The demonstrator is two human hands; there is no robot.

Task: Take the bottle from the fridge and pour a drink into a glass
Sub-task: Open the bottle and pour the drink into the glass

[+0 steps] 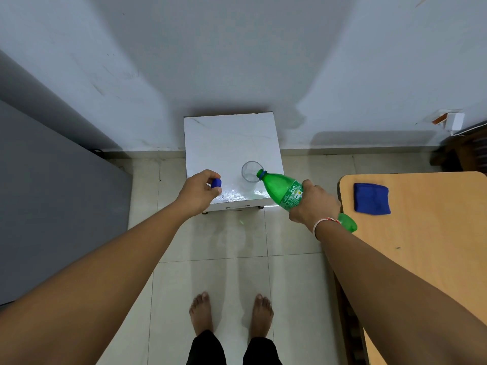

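My right hand [313,204] grips a green plastic bottle [282,189] around its labelled middle. The bottle is tilted steeply, its open neck resting at the rim of a clear glass [250,172]. The glass stands upright near the front of a small white table [226,138]. My left hand [200,192] pinches the blue bottle cap [216,183] just left of the glass, over the table's front left corner. Whether liquid is flowing into the glass is too faint to tell.
A grey fridge [52,196] stands at the left. At the right is a wooden table [434,248] with a folded blue cloth [371,198] on it. Tiled floor and my bare feet [229,314] lie below. The white table backs onto a pale wall.
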